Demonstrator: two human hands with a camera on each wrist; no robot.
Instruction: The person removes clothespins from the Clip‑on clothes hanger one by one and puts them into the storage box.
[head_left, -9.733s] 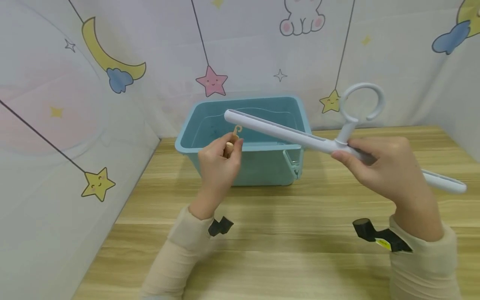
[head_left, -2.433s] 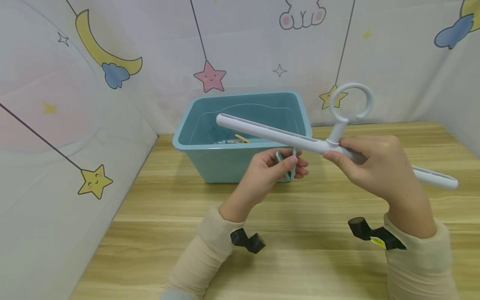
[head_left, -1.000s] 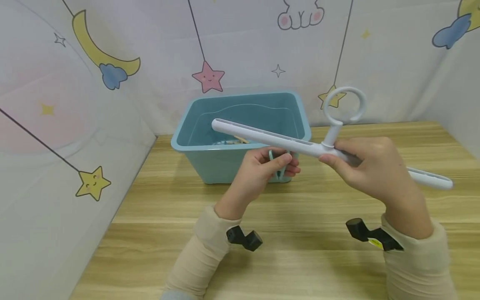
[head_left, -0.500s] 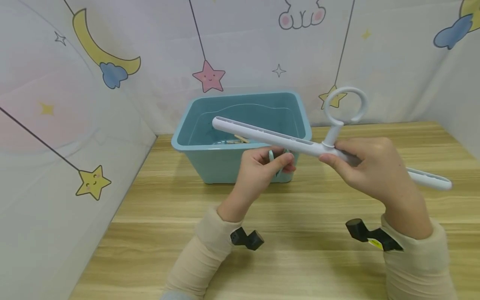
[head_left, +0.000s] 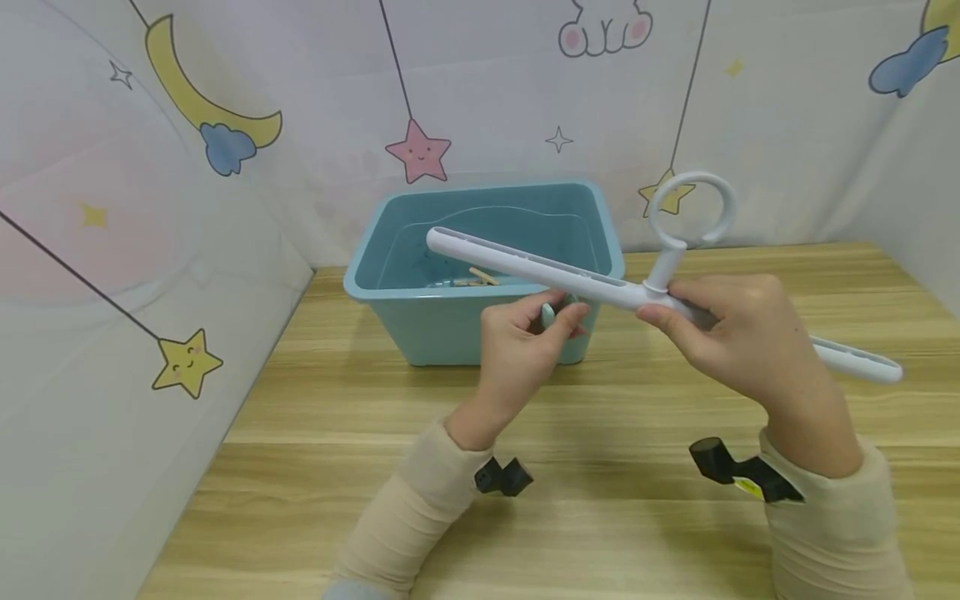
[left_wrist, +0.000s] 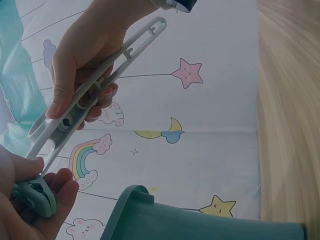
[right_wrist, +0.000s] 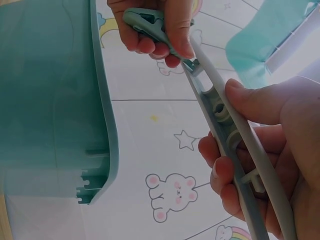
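Observation:
My left hand (head_left: 519, 350) pinches a green clothes peg (right_wrist: 150, 25) between thumb and fingers. In the right wrist view the peg's end meets the slotted underside of a white clip hanger bar (head_left: 517, 260), near a small crosspiece inside the slot. Whether it is hooked on there, I cannot tell. My right hand (head_left: 750, 342) grips the hanger by its middle, just below the open ring hook (head_left: 693, 177). The bar slants across in front of the blue-green basket (head_left: 420, 329). In the head view the fingers hide most of the peg (head_left: 548, 315).
Inside the basket lie some beige wooden-looking pieces (head_left: 483, 276) and clear bits, partly hidden by the rim. The basket stands on a wood-grain table (head_left: 585, 517). Behind and to the left hang white cloth walls (head_left: 480, 92) printed with stars and moons.
Earlier my left hand held a beige hooked peg above the basket; now it holds a green one, raised from beside the basket to the bar's underside. The hanger has shifted slightly left.

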